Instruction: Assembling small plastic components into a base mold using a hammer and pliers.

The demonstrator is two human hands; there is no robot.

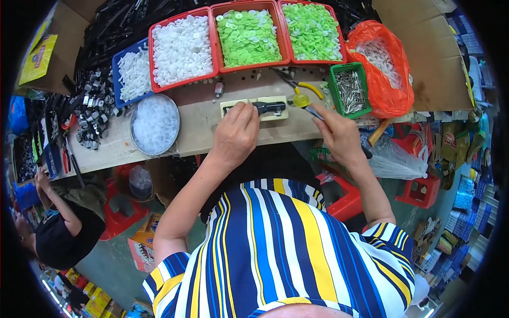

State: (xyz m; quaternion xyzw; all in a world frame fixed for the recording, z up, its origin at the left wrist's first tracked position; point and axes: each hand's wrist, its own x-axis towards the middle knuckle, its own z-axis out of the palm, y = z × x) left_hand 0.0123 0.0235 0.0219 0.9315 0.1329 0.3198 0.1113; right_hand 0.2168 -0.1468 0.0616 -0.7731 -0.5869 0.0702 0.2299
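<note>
A cream block-like holder [277,114] lies on the workbench in front of me, with a slim black part [269,107] set lengthwise in it. My left hand [236,132] rests at the holder's left end, fingers together and pressed on the black part; the fingertips hide what lies beneath them. In my right hand [338,131] is a small mallet with a see-through yellow head [300,100] and a metal shaft, its black handle end showing below my palm. The mallet head is beside the right end of the holder; I cannot tell whether they touch.
Behind the holder stand red trays of white pieces [183,50] and green discs [249,40]. Pliers [305,87] and a green box of metal pins [351,91] lie to the right, by an orange bag [395,95]. Leftward are a round pan [155,125] and another person [66,228].
</note>
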